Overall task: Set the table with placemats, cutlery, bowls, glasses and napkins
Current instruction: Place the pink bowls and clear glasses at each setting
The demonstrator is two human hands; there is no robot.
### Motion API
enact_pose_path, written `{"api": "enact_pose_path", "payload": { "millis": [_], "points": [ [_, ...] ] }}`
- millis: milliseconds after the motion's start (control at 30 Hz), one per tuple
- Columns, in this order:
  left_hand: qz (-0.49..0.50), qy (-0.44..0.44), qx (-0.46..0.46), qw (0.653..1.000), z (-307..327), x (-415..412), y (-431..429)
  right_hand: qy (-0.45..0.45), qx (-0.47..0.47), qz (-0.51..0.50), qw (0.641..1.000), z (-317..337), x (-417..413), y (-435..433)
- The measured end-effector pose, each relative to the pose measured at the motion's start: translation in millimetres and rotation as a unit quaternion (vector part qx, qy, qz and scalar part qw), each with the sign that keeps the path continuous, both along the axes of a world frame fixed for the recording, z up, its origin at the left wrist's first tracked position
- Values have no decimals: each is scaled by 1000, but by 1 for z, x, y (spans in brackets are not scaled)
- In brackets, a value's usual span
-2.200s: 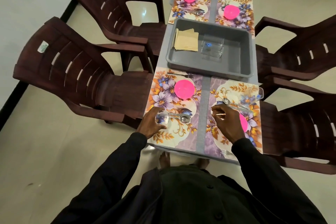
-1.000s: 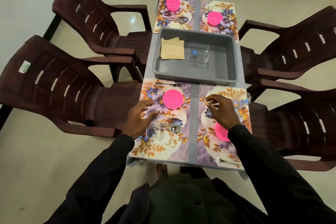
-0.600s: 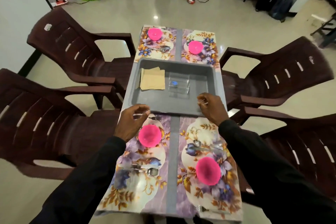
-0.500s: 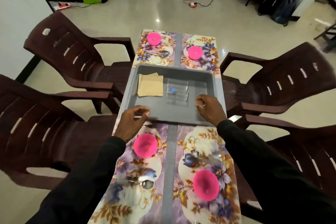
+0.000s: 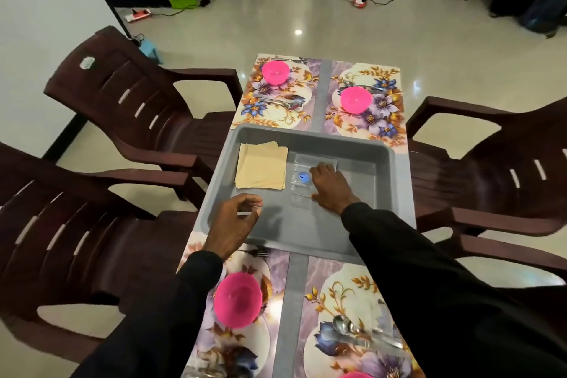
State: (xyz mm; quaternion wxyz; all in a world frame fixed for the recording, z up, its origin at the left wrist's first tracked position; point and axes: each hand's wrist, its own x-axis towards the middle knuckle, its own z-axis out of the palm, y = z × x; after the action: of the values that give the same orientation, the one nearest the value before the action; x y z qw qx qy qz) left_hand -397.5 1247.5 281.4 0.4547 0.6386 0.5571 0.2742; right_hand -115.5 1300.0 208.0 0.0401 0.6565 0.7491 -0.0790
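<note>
A: Where is the left hand?

B: The left hand (image 5: 234, 222) hovers over the near-left corner of the grey tub (image 5: 383, 181), which sits in the middle of the table (image 5: 296, 285). Its fingers are loosely curled, with the thumb close to the forefinger. Nothing shows between them.

A: And what lies in the tub?

B: Along the left wall, toward the far-left corner, lies a flat stack of napkins (image 5: 260, 169). Just right of it, about the middle of the tub, lie the clear glasses (image 5: 299, 193), one with a blue sticker (image 5: 303, 177). They seem to be nested and on their side, with the long axis running from the far wall to the near wall, but such clear things are hard to read.

A: Which hand is nearer to them?

B: The right hand (image 5: 329, 186), clearly. It rests on the right part of the glasses, fingers together and nearly straight, pointing to the far wall. No curl around the glasses is seen. The left hand is apart from them and nearer to the napkins, which lie beyond it.

A: So the next move?

B: Probably the right hand must close across the short side of the glasses and lift. The two far placemats (image 5: 276, 120) each carry a pink bowl (image 5: 275, 71) and cutlery (image 5: 276, 101), but no glass or napkin is seen there.
</note>
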Motion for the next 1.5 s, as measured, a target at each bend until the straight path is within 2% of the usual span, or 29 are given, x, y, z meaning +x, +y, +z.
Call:
{"api": "enact_pose_path", "payload": {
  "millis": [100,200,233,300,367,400,500,567,633,667,767,867,1000,1133,1267,1367,1500],
  "points": [
    [18,6,-12,1000,-4,2,5,-61,6,12,998,-8,-6,7],
    [23,15,-29,999,-7,8,10,-26,0,19,999,-9,-8,6],
    [22,15,-37,999,-7,12,13,22,-2,17,1000,-7,-7,5],
    [18,11,-50,999,-8,20,18,192,-15,-8,981,2,-6,-3],
    [15,-1,-55,998,-8,29,22,364,-47,-31,930,19,-7,-10],
    [16,-13,-56,998,-8,35,24,421,-56,-33,905,28,-8,-13],
    [22,-62,-54,996,1,52,28,508,-74,-26,858,51,-16,-19],
    [37,-93,-53,994,10,60,29,531,-86,-21,843,60,-17,-19],
    [59,-112,-47,991,14,62,29,515,-103,-4,851,63,-11,-13],
    [70,-115,-43,990,15,62,29,480,-116,10,870,65,-6,-7],
    [112,-122,-36,986,16,55,29,324,-140,34,935,64,14,20],
    [138,-114,-16,984,20,43,26,198,-98,17,975,47,24,43],
    [142,-107,-11,984,31,25,15,84,-27,0,996,8,19,61],
    [151,-117,-9,982,40,7,1,33,4,-21,999,-16,6,64],
    [162,-132,-1,978,56,-11,-11,36,21,-46,998,-13,-7,51],
    [171,-150,16,974,70,-22,-19,138,43,-72,987,2,-11,33],
    [159,-163,42,973,95,-37,-36,268,81,-117,953,47,-24,-1]
  ]
}}
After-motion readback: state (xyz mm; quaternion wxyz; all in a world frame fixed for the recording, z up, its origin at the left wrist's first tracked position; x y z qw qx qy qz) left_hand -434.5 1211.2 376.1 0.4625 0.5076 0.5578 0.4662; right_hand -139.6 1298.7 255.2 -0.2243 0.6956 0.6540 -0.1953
